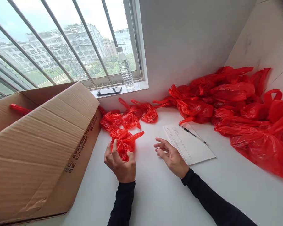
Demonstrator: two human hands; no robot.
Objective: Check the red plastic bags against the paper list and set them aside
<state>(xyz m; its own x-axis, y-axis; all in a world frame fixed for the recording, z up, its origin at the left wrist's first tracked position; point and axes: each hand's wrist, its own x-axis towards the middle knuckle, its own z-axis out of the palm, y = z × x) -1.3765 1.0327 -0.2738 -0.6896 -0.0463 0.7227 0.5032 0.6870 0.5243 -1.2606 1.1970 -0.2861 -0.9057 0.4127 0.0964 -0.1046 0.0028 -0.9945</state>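
A small knotted red plastic bag (124, 139) rests on the white table, and my left hand (120, 163) is curled round its near side, fingers and thumb against it. My right hand (171, 157) hovers to the right, beside the paper, with loosely bent fingers apart and nothing in them. Under and beyond it lies a sheet of paper (198, 152) with handwritten lines, and a black pen (191, 131) lies across its upper right part. Behind the held bag, a row of three tied red bags (130, 116) sits along the wall.
On the left stands an open cardboard box (44, 138) with a red bag handle (20, 109) showing inside. A large heap of red bags (238, 103) fills the right back. The windowsill holds a phone (109, 91) and a clear bottle (125, 70) below the barred window.
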